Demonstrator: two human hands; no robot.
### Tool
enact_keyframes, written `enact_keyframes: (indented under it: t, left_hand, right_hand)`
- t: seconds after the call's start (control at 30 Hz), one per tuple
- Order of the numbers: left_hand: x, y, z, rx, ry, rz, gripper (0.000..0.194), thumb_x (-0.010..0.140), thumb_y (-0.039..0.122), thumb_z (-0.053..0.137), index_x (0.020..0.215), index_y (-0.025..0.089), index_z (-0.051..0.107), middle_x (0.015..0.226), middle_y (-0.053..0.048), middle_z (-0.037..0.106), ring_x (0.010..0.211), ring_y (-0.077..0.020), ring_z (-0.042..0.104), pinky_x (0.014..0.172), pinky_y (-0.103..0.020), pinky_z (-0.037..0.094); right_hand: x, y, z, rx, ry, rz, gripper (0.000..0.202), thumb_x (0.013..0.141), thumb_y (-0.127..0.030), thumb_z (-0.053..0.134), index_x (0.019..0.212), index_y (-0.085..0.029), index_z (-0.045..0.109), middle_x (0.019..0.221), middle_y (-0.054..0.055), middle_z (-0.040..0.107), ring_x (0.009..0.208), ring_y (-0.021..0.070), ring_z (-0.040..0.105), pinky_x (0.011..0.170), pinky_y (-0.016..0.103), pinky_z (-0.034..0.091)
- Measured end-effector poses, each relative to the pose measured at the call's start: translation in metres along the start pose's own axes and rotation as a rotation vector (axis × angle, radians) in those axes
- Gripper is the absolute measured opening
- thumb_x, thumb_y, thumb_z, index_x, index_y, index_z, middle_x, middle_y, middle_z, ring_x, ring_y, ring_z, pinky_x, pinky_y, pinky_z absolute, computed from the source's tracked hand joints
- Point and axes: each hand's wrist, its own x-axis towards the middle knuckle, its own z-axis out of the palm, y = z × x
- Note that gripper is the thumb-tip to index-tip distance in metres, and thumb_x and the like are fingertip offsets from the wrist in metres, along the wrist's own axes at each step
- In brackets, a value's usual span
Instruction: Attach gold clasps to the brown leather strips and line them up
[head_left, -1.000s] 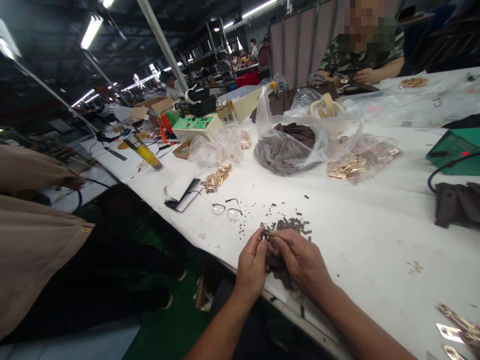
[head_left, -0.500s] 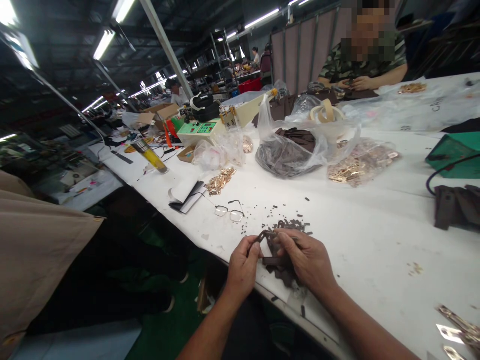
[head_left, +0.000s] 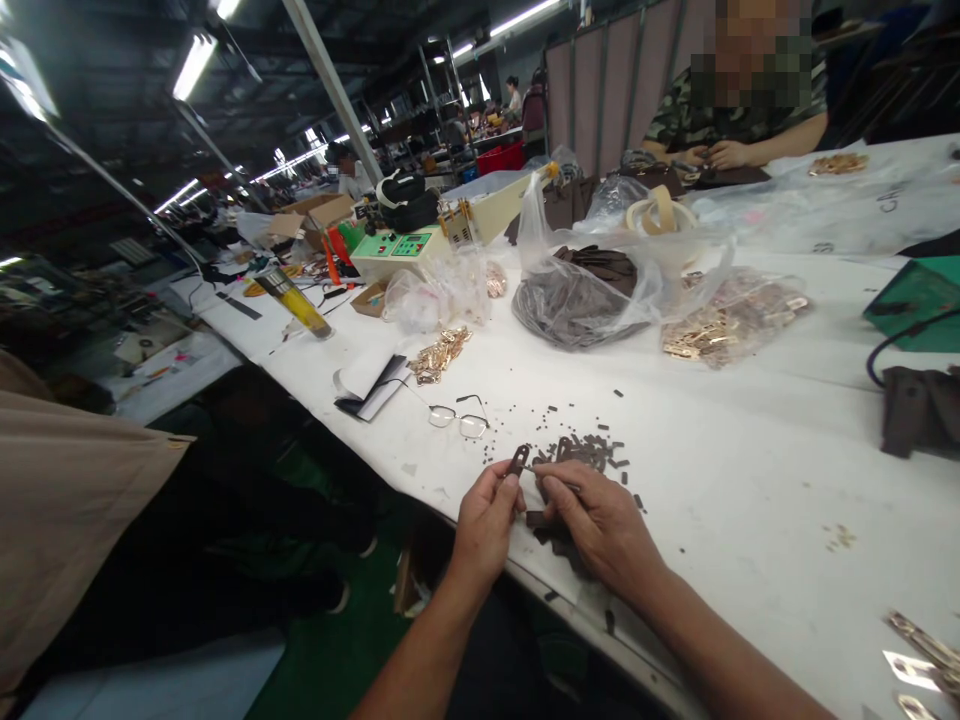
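Left hand (head_left: 486, 520): pinching dark strip (head_left: 517, 460).
Right hand (head_left: 604, 515): gripping rod (head_left: 574, 487) toward 10 o'clock.
Rod: possibly slipping, scratching strip.

The left hand (head_left: 487, 515) and right hand (head_left: 604, 525) are bare, as are both slender, smooth-contoured forearms (head_left: 724, 640). Dark clothing (head_left: 491, 650) covers the lap, its cut and fabric too dim to tell.

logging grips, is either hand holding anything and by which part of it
Left hand: a dark slotted strip, pinched by its lower end. Right hand: a thin object, held part unclear.
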Motion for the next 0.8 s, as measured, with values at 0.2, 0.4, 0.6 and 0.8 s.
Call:
enact_keyframes:
  t: [0.2,0.4,0.6,0.8]
  left_hand:
    - [-0.0022,0.0017,0.0004,0.081,0.028,0.021,0.038,0.089,0.045,0.061,0.115,0.017,0.066,0.073,0.001,0.06,0.057,-0.0108,0.049,0.059,-0.022,0.041]
    - [-0.0029,0.0032,0.0012,0.113,0.041,0.061,0.038,0.088,0.044,0.062,0.113,0.017,0.067,0.077,-0.002,0.066,0.068,-0.0148,0.058,0.068,-0.025,0.047]
    - [-0.0036,-0.0011,0.0032,0.159,0.033,0.129,0.033,0.093,0.038,0.057,0.118,0.018,0.064,0.095,-0.005,0.07,0.087,-0.0196,0.064,0.083,-0.031,0.049]
    - [-0.0067,-0.005,0.0064,0.304,0.138,0.25,0.03,0.095,0.034,0.053,0.119,0.02,0.064,0.116,-0.007,0.068,0.111,-0.0233,0.06,0.099,-0.036,0.043]
  right_hand:
    - [0.0,0.0019,0.0013,-0.054,0.035,-0.02,0.021,0.098,-0.026,0.051,0.109,-0.022,0.069,0.096,0.003,0.071,0.07,0.0127,0.067,0.072,0.026,0.054]
    - [-0.001,0.0009,0.0038,-0.056,-0.047,-0.078,0.023,0.1,-0.023,0.048,0.112,-0.023,0.068,0.099,0.004,0.07,0.078,0.0138,0.068,0.074,0.026,0.053]
    - [-0.0023,0.0085,0.008,-0.234,-0.102,-0.211,0.026,0.099,-0.02,0.047,0.118,-0.023,0.065,0.101,0.006,0.07,0.087,0.0178,0.068,0.075,0.029,0.052]
    - [-0.0032,0.0073,0.0097,-0.307,-0.17,-0.266,0.033,0.097,-0.014,0.048,0.125,-0.024,0.062,0.104,0.007,0.07,0.09,0.0191,0.067,0.075,0.029,0.05]
